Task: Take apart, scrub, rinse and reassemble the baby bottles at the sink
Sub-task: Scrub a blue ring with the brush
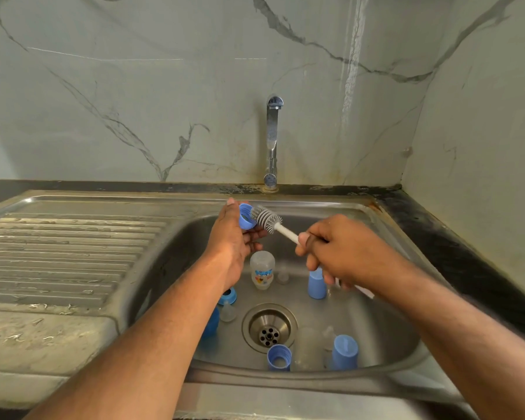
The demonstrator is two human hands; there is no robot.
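Baby-bottle collar (pixel 246 216), gripped by left hand (pixel 234 237), could slip into sink (pixel 385 334) as right hand (pixel 340 250), clutching brush (pixel 267 219), scrubs.

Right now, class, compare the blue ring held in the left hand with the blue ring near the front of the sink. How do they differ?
The held ring is gripped by the left hand, raised above the basin; the front ring lies on the sink floor. The brush is at the held ring's opening; nothing touches the front ring. Both are blue threaded collars.
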